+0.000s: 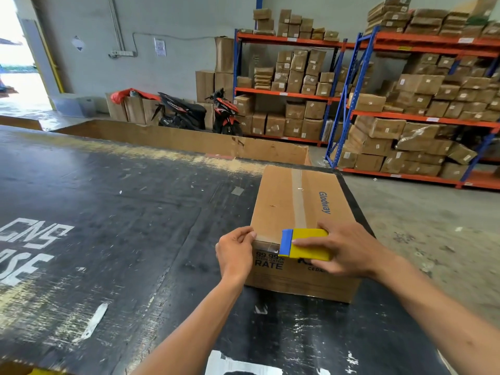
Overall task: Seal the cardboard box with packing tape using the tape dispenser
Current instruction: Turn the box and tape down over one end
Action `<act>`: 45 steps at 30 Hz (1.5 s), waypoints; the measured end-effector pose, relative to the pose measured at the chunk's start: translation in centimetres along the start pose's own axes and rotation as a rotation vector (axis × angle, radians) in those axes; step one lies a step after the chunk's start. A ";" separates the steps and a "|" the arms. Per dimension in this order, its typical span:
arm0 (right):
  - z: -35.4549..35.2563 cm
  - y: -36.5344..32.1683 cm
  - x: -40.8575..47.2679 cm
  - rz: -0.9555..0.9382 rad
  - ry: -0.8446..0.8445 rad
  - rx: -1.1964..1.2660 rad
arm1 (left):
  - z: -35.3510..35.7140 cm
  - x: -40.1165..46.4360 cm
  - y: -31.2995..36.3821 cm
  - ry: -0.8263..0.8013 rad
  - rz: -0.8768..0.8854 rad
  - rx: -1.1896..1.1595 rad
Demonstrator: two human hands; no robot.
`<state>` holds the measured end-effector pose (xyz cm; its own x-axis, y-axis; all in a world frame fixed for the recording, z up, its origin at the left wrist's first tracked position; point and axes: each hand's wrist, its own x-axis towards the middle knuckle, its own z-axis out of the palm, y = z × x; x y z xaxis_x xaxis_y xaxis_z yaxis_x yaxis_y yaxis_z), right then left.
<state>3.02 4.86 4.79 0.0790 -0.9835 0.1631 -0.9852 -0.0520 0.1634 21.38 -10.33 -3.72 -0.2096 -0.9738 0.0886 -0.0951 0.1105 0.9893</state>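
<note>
Both hands work the cardboard box (284, 207) near edge: left hand (235, 253), at nine o'clock, pinches the corner tape (263, 237); right hand (349, 253) grips the yellow tape dispenser (305, 243), fingers curled round it.

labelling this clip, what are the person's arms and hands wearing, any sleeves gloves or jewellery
Both forearms are bare as far as the picture shows, with no sleeves in view. The left hand and the right hand are ungloved. No watch, ring or wristband is visible on either.
</note>
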 end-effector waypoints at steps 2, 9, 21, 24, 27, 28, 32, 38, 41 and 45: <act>0.1 -0.3 0.2 0.016 -0.019 -0.020 | 0.1 -0.1 -0.3 0.023 0.031 0.023; -0.2 -0.8 0.8 0.034 -0.078 -0.062 | -0.5 0.7 -0.3 -0.032 0.005 -0.052; -1.1 -1.2 1.3 0.055 -0.121 -0.021 | -1.6 4.8 -0.5 -0.411 1.207 0.740; -1.3 -1.3 1.4 0.072 -0.127 -0.016 | -0.6 6.8 0.3 -0.602 1.306 0.985; -1.2 -1.3 1.3 0.088 -0.123 -0.007 | 0.3 7.9 0.0 -0.767 1.293 1.076; -1.1 -1.3 1.3 0.087 -0.111 -0.007 | 0.5 8.0 -0.3 -0.818 1.259 1.073; -0.5 -1.4 1.6 0.067 -0.107 -0.047 | 0.7 8.4 -1.3 -0.881 1.173 1.047; -0.4 -1.2 1.5 0.029 -0.047 -0.088 | 0.6 8.2 -1.5 -0.868 1.127 1.012; -0.8 -1.2 1.0 0.016 -0.025 -0.080 | 0.5 7.9 -1.2 -0.863 1.104 1.023; -1.7 1.3 -2.3 0.010 -0.023 -0.067 | 0.3 7.8 -0.8 -0.852 1.077 1.042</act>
<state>1.81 7.32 6.31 0.0645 -0.9876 0.1431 -0.9736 -0.0308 0.2262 19.50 -17.96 -3.89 -0.9813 -0.0477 0.1867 -0.0458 0.9988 0.0145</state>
